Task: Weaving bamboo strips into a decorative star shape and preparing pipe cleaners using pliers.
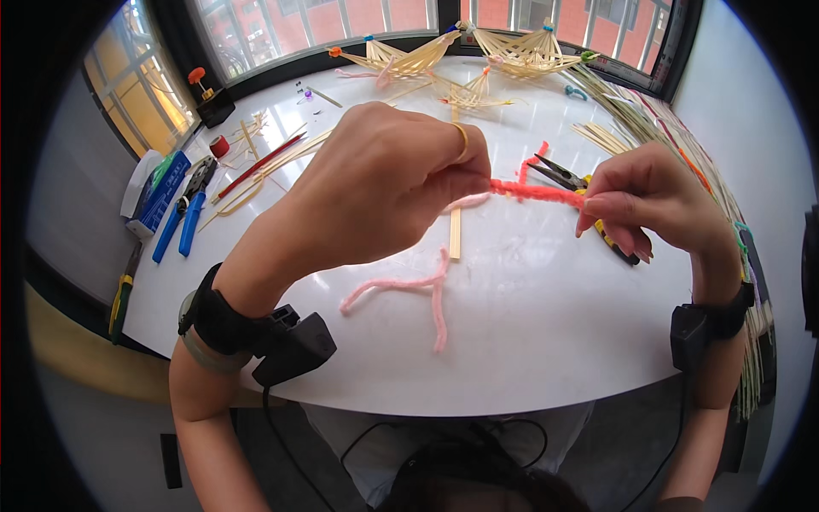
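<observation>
A bright coral-red pipe cleaner (539, 192) is stretched between my two hands above the white table. My left hand (384, 183) is closed, its thumb and fingers pinching the left end, a ring on one finger. My right hand (644, 200) grips the other end between thumb and forefinger, the remaining fingers loosely curled. Another red piece (534, 158) sticks up behind the stretched one; whether they join I cannot tell. Below my hands lie pale pink pipe cleaners (439, 294), bent and branching. Needle-nose pliers (559, 175) with yellow and black handles rest partly behind my right hand.
A flat wooden strip (455, 235) lies mid-table. At left are blue-handled pliers (189, 209), a blue box (162, 192) and a red pencil-like stick (260, 166). Woven straw shapes (401, 60) stand along the window side. Long dried stalks (657, 119) line the right edge.
</observation>
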Tool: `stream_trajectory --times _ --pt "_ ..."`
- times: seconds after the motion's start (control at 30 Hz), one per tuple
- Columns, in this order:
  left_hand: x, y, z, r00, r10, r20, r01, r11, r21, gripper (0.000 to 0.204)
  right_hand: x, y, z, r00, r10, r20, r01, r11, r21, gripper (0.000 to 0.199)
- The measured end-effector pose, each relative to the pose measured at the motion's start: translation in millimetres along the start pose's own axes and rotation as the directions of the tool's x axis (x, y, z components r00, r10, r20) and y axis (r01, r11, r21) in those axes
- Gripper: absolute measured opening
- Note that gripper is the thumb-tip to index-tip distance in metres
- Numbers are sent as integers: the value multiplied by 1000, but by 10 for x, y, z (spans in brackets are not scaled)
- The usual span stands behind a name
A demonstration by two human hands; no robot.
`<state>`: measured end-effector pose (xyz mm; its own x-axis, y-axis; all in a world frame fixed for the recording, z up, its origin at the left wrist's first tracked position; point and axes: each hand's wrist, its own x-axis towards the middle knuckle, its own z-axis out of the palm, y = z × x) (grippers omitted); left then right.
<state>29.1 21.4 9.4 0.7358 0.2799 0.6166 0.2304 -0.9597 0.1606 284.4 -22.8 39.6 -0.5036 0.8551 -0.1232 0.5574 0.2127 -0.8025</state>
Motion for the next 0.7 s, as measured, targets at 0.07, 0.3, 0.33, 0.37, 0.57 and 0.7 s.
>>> stream_trajectory --times 0.07,0.3,0.33,0.37,0.57,0.7 --pt "-42 -53 -2 994 -111 9 112 992 -62 3 47 200 2 969 -163 -186 160 987 -32 19" --pt "54 97 -14 859 -417 296 505 780 -368 7 182 105 312 763 -577 -292 423 787 -449 17" --pt "59 95 -4 858 -418 299 507 779 -369 7 175 88 320 786 -567 -244 407 773 -486 17" --pt "61 90 7 852 -402 335 515 759 -399 8 172 77 328 787 -571 -232 392 755 -525 13" --pt "32 111 175 931 -287 224 364 744 -561 10 193 100 367 735 -657 -167 433 644 -631 4" --pt "39 174 129 919 -327 221 393 808 -439 9 171 100 355 736 -662 -138 446 629 -637 5"
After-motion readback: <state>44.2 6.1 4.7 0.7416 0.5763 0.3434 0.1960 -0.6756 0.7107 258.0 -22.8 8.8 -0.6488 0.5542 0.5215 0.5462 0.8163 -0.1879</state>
